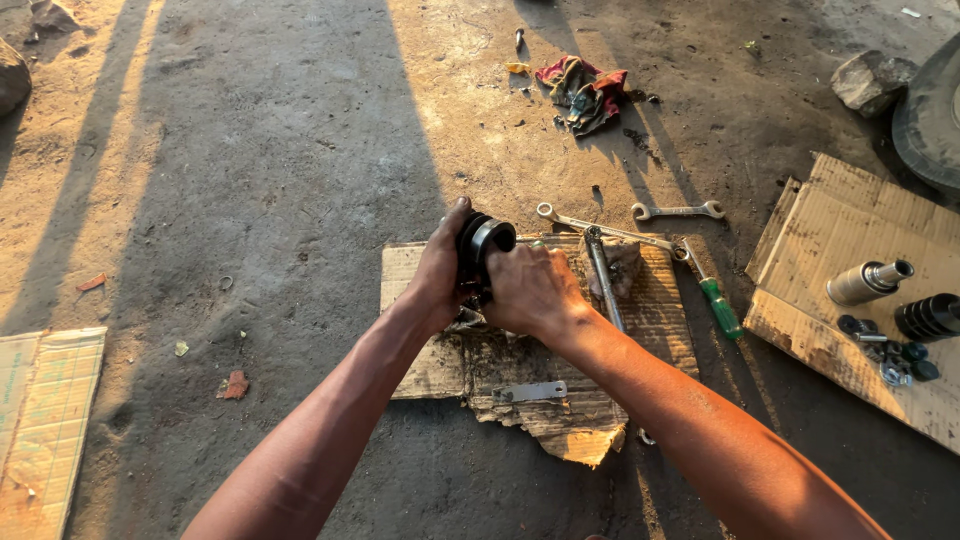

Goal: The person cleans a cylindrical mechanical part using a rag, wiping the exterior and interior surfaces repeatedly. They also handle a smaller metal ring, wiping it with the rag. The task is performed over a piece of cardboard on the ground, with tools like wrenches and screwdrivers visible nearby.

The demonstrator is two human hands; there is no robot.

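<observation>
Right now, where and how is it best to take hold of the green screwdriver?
Probably by the green handle of the screwdriver, coming from above on the right. The handle lies flat on bare ground beside the cardboard, while its shaft runs up toward the wrenches.

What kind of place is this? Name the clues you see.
Probably an outdoor roadside repair spot: spanners on the dirt ground, metal parts on cardboard, a tyre at the edge.

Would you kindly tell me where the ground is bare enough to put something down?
Free: the dirt left of the torn cardboard, toward the mat. Crowded: wrenches and screwdriver right of both hands; parts cover the right cardboard.
</observation>
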